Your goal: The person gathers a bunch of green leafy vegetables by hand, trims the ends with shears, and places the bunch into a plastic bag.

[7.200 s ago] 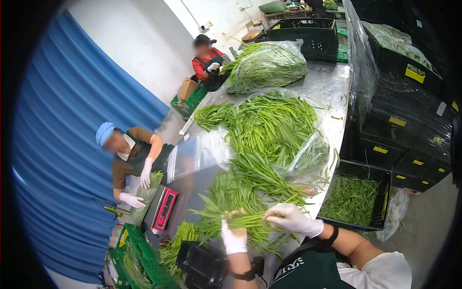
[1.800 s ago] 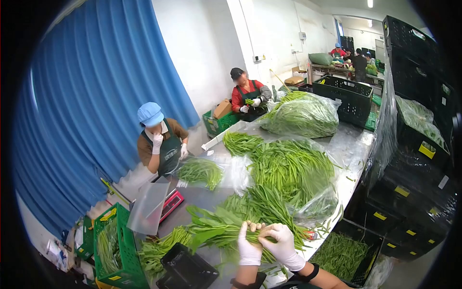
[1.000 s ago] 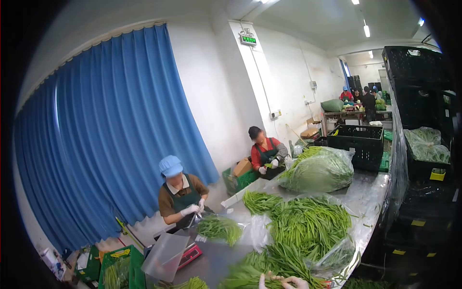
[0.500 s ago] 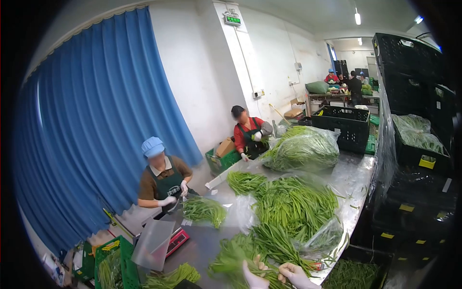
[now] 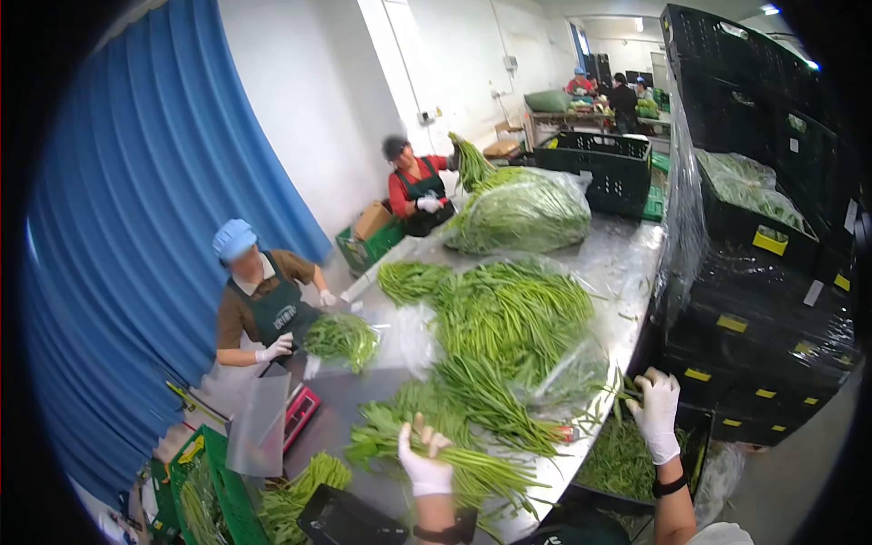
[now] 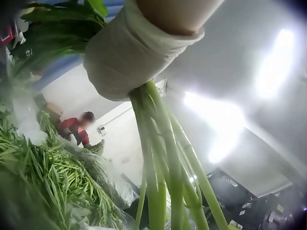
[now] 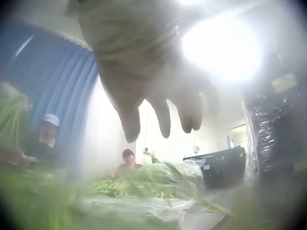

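Note:
My gloved left hand grips a bunch of water spinach at the front of the metal table. Its leaves spread left and its stems point right; in the left wrist view the pale stems run down out of the fist. My gloved right hand is out past the table's right edge, above a black crate of green trimmings. A few leaf scraps show beside its fingers. In the right wrist view the fingers are spread, with blurred greens below them.
A large heap of greens in plastic covers mid-table, a bagged bundle behind it. A red scale and a black tray are left. Two people work across the table. Wrapped black crates stack up at right.
My right hand has left the bunch and swung right, over the crate of trimmings; the left keeps its grip. The view has tilted down again. The far person now lifts a bunch of greens.

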A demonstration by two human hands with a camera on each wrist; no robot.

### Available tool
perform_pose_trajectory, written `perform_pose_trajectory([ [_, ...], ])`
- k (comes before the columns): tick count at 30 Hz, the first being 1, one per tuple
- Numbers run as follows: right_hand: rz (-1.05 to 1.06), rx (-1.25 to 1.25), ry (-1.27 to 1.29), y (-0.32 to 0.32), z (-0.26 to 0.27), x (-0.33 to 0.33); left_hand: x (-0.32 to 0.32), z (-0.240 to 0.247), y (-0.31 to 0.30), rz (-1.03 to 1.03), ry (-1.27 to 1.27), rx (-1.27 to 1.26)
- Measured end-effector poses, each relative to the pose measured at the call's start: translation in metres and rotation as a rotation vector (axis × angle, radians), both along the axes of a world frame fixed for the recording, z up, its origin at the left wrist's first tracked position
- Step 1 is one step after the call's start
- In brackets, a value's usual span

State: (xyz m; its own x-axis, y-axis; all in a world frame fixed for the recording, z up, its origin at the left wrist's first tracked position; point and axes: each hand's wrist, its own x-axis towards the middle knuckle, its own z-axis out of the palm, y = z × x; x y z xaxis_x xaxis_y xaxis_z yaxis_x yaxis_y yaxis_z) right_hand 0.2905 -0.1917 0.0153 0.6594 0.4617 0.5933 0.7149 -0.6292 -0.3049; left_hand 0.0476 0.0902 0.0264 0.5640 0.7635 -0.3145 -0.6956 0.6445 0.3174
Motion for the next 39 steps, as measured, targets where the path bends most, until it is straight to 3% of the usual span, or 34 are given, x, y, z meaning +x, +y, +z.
perform_pose_trajectory([
  [1, -0.115, -0.087, -0.254, 0.004, 0.026, -0.016, 0.003, 0.003, -0.001, -0.005, 0.007, 0.024],
  [3, 0.322, 0.08, 0.291, 0.02, 0.042, -0.037, 0.012, 0.008, -0.006, -0.017, -0.029, 0.015],
  [5, 0.64, 0.111, 0.463, 0.046, 0.045, -0.082, 0.021, 0.014, -0.015, -0.066, -0.026, 0.019],
  [7, 0.883, 0.023, 0.566, 0.074, 0.008, -0.11, 0.024, 0.014, -0.018, -0.121, -0.029, 0.032],
  [9, 0.849, -0.034, 1.034, 0.097, -0.062, -0.117, 0.021, 0.01, -0.015, -0.316, -0.252, 0.198],
  [10, 0.845, -0.022, 1.036, 0.095, -0.067, -0.125, 0.021, 0.022, -0.023, -0.325, -0.247, 0.202],
  [12, 0.961, -0.055, 1.747, 0.097, -0.069, -0.128, 0.024, 0.045, -0.045, -0.152, 0.066, 0.327],
  [13, 0.965, -0.053, 1.751, 0.097, -0.058, -0.132, 0.024, 0.03, -0.045, -0.151, 0.072, 0.328],
  [15, 0.845, 0.261, 1.739, 0.096, -0.036, -0.141, 0.011, -0.019, -0.047, -0.421, 0.171, 0.644],
  [16, 0.81, 0.172, 1.587, 0.103, -0.049, -0.136, 0.007, -0.029, -0.058, -0.476, 0.286, 0.716],
  [17, 0.813, 0.187, 1.59, 0.112, -0.058, -0.135, 0.005, -0.036, -0.071, -0.536, 0.404, 0.79],
  [19, 0.769, 0.24, 0.891, 0.119, -0.061, -0.139, 0.006, -0.043, -0.081, -0.552, 0.48, 0.824],
  [20, 0.689, 0.061, 0.951, 0.117, -0.06, -0.14, 0.009, -0.046, -0.08, -0.52, 0.533, 0.846],
  [21, 0.69, 0.051, 0.947, 0.113, -0.05, -0.142, 0.013, -0.047, -0.08, -0.479, 0.58, 0.866],
  [23, 0.719, 0.09, 0.923, 0.105, -0.029, -0.146, 0.015, -0.038, -0.073, -0.421, 0.612, 0.849],
  [25, 0.772, 0.205, 0.868, 0.098, -0.013, -0.143, 0.015, -0.037, -0.062, -0.38, 0.367, 0.508],
  [27, 0.605, 0.374, 0.212, 0.086, -0.015, -0.138, 0.013, -0.043, -0.054, -0.339, 0.264, 0.46],
  [30, 0.667, 0.395, 0.092, 0.086, -0.015, -0.145, 0.011, -0.065, -0.055, -0.46, -0.007, 0.35],
  [31, 0.679, 0.387, -0.009, 0.094, -0.016, -0.148, 0.02, -0.032, -0.083, -0.364, 0.472, 0.326],
  [33, 0.797, 0.405, 0.106, 0.115, -0.022, -0.145, 0.026, -0.107, -0.098, -0.239, 0.394, 0.437],
  [34, 0.843, 0.531, 0.297, 0.12, -0.027, -0.15, 0.029, -0.03, -0.101, -0.228, 0.446, 0.172],
  [35, 0.889, 0.658, 0.482, 0.127, -0.028, -0.151, 0.019, -0.028, -0.085, -0.229, 0.447, 0.19],
  [37, 0.756, 0.803, 0.767, 0.119, -0.022, -0.143, -0.003, -0.028, -0.072, -0.594, 0.074, 0.344],
  [39, 0.692, 0.785, 1.118, 0.117, -0.027, -0.128, -0.012, -0.024, -0.073, -0.543, 0.208, 0.316],
])
